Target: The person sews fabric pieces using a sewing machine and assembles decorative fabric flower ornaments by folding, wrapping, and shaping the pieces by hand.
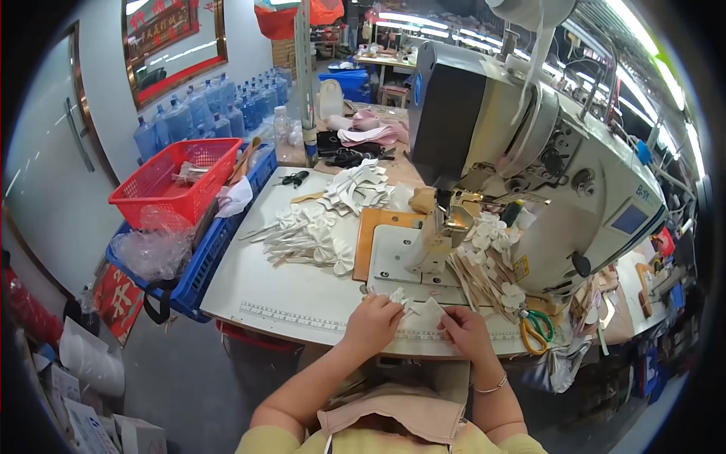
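Observation:
In front of the sewing machine (529,174), my left hand (374,321) has its fingers closed on a small white fabric flower (398,296). Between my hands lies a flat white fabric piece (425,312), its right end pinched by my right hand (464,330). Whether the two pieces are joined I cannot tell. Beyond my left hand is the machine's metal plate (397,261) with an orange border. A pile of white fabric flowers with strips (321,238) lies to the left. More flowers on pale strips (488,250) lie beneath the machine arm.
A ruler strip (295,316) runs along the table's front edge. Green-handled scissors (538,325) and an orange-handled pair (532,338) lie at the right. White cut pieces (359,185) sit farther back. Left of the table, a red basket (178,181) rests on a blue crate (200,272).

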A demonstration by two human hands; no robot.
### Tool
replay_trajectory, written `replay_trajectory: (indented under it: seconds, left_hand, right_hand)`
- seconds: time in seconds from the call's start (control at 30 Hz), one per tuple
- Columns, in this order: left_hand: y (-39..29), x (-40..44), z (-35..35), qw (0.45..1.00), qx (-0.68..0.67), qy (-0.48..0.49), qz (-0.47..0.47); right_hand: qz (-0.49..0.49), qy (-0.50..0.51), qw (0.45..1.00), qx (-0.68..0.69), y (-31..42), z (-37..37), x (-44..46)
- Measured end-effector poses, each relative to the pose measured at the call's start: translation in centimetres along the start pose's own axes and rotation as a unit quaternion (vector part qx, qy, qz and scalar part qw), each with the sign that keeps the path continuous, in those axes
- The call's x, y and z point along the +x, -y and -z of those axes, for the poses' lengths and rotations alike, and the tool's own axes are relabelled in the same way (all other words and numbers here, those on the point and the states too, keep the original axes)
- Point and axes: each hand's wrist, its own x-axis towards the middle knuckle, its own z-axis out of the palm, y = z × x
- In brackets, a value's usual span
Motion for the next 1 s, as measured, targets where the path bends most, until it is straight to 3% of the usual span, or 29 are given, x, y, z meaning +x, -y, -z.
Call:
replay_trajectory:
  seconds: [0.07, 0.2, 0.33, 0.43, 0.57, 0.63, 0.77, 0.87, 0.97, 1.0]
  left_hand:
    - [0.5, 1.7, -2.0, 0.988, 0.144, 0.048, -0.030]
    - [1.5, 1.8, -3.7, 0.982, 0.183, 0.038, -0.023]
    - [1.4, 1.6, -2.9, 0.989, 0.141, 0.041, -0.025]
    - [1.2, 2.4, -1.4, 0.996, 0.076, -0.035, -0.019]
    - [1.1, 2.8, 0.5, 0.993, 0.008, -0.058, -0.101]
    - [0.4, 3.5, 1.5, 0.986, 0.023, -0.045, -0.157]
    - [1.1, 3.7, 1.6, 0.981, 0.005, -0.060, -0.185]
    - [1.3, 3.0, 1.8, 0.986, -0.019, -0.034, -0.160]
    - [1.2, 2.8, 2.8, 0.963, -0.240, -0.019, 0.118]
    - [1.5, 3.0, 3.3, 0.963, -0.241, -0.021, 0.121]
  right_hand:
    - [-0.008, -0.003, 1.000, -0.006, 0.4, 0.1, 0.4]
    - [-0.019, -0.005, 1.000, -0.004, 0.8, 0.9, 1.3]
    - [-0.038, 0.020, 0.999, -0.004, 1.1, 1.1, 2.3]
    - [-0.032, 0.052, 0.998, -0.026, 1.5, 1.3, 3.5]
    - [-0.012, 0.084, 0.995, -0.048, 3.0, 0.7, 4.2]
    - [-0.017, 0.183, 0.981, -0.068, 4.3, 0.5, 4.5]
    - [0.000, 0.221, 0.972, -0.076, 6.0, -0.4, 4.4]
    - [0.030, 0.226, 0.970, -0.081, 5.2, -0.8, 4.9]
    - [0.015, 0.205, 0.976, -0.075, 4.8, -1.2, 5.2]
    - [0.013, 0.207, 0.975, -0.076, 5.2, -1.3, 5.2]
